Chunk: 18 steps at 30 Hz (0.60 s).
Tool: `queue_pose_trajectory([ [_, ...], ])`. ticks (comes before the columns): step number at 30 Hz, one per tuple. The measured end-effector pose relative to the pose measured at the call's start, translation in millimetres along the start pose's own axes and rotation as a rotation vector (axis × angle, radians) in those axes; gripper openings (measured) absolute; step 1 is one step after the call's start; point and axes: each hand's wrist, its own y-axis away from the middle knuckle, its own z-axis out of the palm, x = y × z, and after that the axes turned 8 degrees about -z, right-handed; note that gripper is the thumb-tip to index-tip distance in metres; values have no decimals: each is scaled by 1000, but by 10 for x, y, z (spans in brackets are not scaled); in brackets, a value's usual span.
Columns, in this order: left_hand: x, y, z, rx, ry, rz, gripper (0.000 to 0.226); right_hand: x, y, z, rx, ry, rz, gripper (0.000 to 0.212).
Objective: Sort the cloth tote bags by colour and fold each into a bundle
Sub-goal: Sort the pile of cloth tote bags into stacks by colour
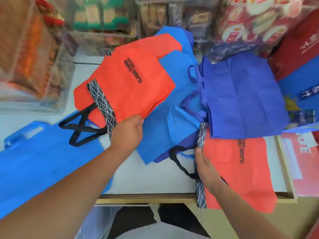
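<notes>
While the left hand (128,130) grips the lifted orange bag (131,80) and the right hand (206,167) lies flat on the near orange bag (241,169), stack them with edges matched.

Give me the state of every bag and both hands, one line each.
raised orange bag: unfolded, held up by its lower edge.
flat orange bag: unfolded, lying flat, overhanging the table edge.
dark blue bag: unfolded, flat, overlapping the flat orange bag.
light blue pile: loose, rumpled, unfolded.
left hand: grips the raised orange bag.
right hand: fingers straight, resting on the flat orange bag's patterned trim.
</notes>
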Motion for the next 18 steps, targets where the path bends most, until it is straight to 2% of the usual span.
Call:
queue_pose_trajectory([
  [3, 101, 183, -257, 22, 63, 175, 24, -134, 101, 176, -48, -32, 84, 73],
  [6, 330, 477, -368, -32, 106, 340, 20, -322, 272, 163, 51, -309, 69, 53],
  [8, 492, 732, -304, -69, 49, 468, 16, -437, 424, -5, 161, -439, -5, 61],
  [10, 681, 989, -157, -84, -34, 598, 30, -415, 503, -242, 258, -606, -120, 79],
  [12, 886, 1237, 7, -136, -74, 710, 36, -410, 634, -493, 303, -732, -229, 72],
  [14, 1063, 1452, 160, -180, -94, 805, 34, -350, 757, -688, 398, -652, -284, 51],
  [15, 1146, 1542, 240, -202, -110, 841, 32, -272, 801, -772, 453, -571, -295, 51],
  [18, 1390, 1819, 488, -295, -198, 872, 35, 262, 798, -1036, 575, -298, -234, 70],
])
